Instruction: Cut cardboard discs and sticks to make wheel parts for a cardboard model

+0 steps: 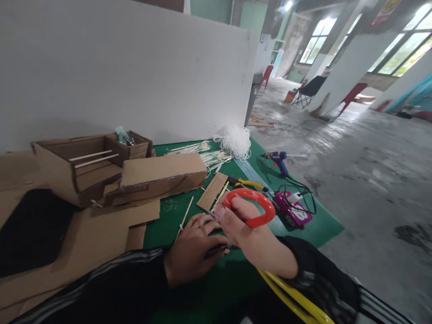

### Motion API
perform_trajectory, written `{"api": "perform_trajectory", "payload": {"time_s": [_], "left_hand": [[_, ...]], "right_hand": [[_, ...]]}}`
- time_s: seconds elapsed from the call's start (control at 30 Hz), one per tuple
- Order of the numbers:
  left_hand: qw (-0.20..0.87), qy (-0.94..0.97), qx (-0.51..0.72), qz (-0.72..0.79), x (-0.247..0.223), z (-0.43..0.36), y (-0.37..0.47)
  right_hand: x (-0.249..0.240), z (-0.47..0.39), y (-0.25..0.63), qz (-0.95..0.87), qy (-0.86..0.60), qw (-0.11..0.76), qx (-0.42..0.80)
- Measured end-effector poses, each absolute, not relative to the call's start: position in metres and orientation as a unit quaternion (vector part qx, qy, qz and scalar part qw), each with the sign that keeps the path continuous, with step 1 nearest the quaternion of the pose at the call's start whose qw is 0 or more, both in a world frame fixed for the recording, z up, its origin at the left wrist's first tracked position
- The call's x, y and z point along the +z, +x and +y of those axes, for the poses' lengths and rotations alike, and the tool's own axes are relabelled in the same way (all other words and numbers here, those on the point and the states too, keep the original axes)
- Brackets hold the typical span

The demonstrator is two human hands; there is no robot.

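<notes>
My right hand (239,220) is closed around a tool with a red loop handle (266,211), which looks like scissors; its blade is mostly hidden by my fingers. Just left of it, my left hand (199,247) rests low over the green table (172,211), fingers bent and pressed down on something too small and hidden to name. A thin wooden stick (185,216) lies beyond the left hand. Past both hands are a flat cardboard strip (212,191) and yellow-and-black pliers (251,183).
Cardboard boxes (162,175) stand at the left on cardboard sheets (97,238). Farther back lie stick bundles (216,157) and white cord (236,141). At the right are a blue glue gun (279,159) and a purple power strip (293,210) with a black cable.
</notes>
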State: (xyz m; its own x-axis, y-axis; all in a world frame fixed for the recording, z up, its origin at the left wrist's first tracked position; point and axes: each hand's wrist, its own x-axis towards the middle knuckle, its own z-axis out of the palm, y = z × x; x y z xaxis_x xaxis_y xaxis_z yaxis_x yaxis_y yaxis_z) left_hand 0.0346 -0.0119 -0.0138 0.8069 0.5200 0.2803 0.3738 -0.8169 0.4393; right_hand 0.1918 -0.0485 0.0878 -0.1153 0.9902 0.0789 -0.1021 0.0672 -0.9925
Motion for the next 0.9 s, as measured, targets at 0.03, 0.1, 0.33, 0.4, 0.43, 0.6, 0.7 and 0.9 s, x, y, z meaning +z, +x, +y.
{"api": "perform_trajectory", "payload": {"time_s": [0.03, 0.1, 0.33, 0.4, 0.43, 0.6, 0.7, 0.9], "left_hand": [[0.184, 0.932, 0.200, 0.241, -0.014, -0.012, 0.035], [0.186, 0.931, 0.204, 0.240, -0.015, -0.011, 0.034], [0.212, 0.921, 0.199, 0.258, -0.015, -0.011, 0.037], [0.216, 0.918, 0.195, 0.268, -0.017, -0.012, 0.038], [0.217, 0.917, 0.194, 0.272, -0.018, -0.012, 0.039], [0.223, 0.917, 0.187, 0.273, -0.015, -0.013, 0.039], [0.221, 0.918, 0.191, 0.268, -0.009, -0.015, 0.038], [0.211, 0.918, 0.202, 0.269, -0.009, -0.016, 0.038]], "right_hand": [[0.088, -0.048, 0.192, -0.522, -0.425, 0.511, 0.535], [0.088, -0.048, 0.191, -0.523, -0.426, 0.510, 0.534], [0.092, -0.050, 0.191, -0.564, -0.438, 0.503, 0.486], [0.092, -0.052, 0.191, -0.570, -0.446, 0.497, 0.479], [0.092, -0.052, 0.191, -0.572, -0.450, 0.491, 0.479], [0.092, -0.051, 0.192, -0.574, -0.448, 0.490, 0.480], [0.091, -0.049, 0.192, -0.559, -0.440, 0.502, 0.492], [0.091, -0.050, 0.191, -0.559, -0.434, 0.500, 0.500]]}}
